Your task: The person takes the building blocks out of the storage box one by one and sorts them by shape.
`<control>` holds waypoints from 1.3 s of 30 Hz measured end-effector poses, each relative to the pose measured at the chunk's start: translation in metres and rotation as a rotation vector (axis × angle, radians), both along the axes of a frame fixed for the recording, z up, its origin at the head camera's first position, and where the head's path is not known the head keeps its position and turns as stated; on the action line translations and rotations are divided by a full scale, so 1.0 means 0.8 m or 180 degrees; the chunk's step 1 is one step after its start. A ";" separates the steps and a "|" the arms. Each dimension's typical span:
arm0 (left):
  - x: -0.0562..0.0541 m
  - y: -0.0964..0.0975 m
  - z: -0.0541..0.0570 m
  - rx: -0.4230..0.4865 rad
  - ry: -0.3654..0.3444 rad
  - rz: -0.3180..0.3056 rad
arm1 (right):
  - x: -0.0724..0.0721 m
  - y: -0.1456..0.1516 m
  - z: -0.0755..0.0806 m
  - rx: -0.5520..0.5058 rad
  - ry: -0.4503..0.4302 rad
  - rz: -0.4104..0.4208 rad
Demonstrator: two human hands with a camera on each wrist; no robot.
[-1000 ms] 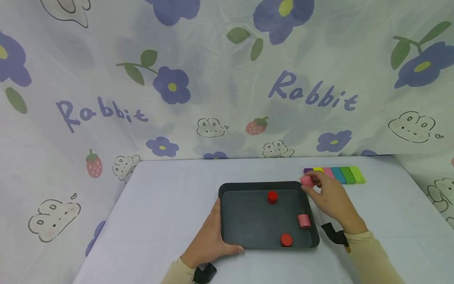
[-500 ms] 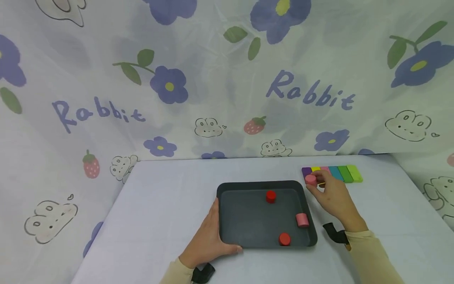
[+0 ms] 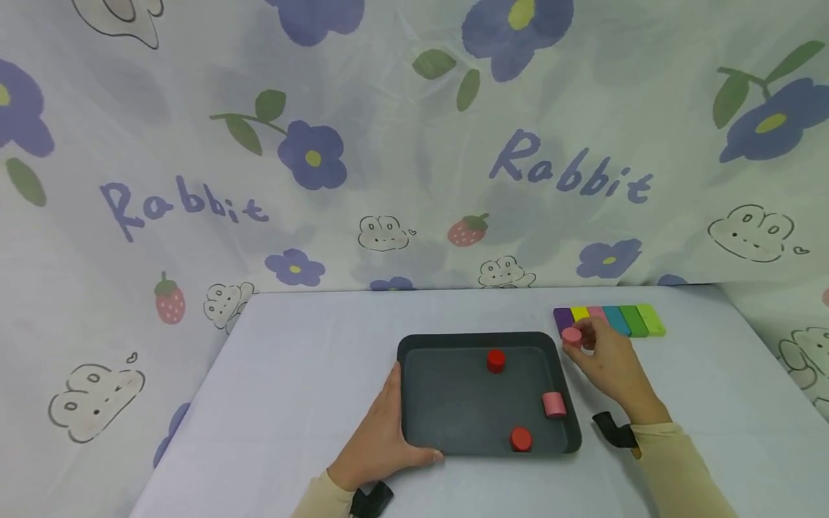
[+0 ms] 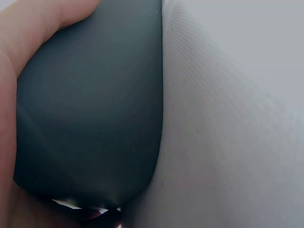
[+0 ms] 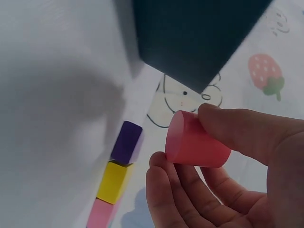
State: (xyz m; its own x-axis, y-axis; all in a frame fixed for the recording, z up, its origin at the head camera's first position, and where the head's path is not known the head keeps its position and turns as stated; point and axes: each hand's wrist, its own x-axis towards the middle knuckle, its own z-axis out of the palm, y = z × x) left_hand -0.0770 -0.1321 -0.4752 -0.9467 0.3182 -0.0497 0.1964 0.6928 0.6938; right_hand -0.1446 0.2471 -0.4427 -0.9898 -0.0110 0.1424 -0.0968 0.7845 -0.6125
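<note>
My left hand lies at the near left corner of a dark grey tray. Its fingers run straight along the left side and the thumb rests by the front edge. The left wrist view has the tray wall close up beside this hand. Just past the tray's far right corner, my right hand pinches a pink cylinder block between thumb and fingers. Inside the tray are a red cylinder block at the back, another red cylinder block near the front, and a pink cylinder block on its side.
Behind the right hand, a row of coloured rectangular blocks lies side by side on the white tabletop; the hand partly covers it. A printed cloth hangs at the back and sides.
My right hand has shifted slightly right and toward me with the pink cylinder block, whose round end has turned upward. The left hand and the tray have stayed in place.
</note>
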 end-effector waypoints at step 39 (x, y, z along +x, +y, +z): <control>-0.001 0.000 -0.001 -0.0077 -0.0023 0.0004 | -0.011 0.006 -0.021 0.0187 -0.0402 -0.0104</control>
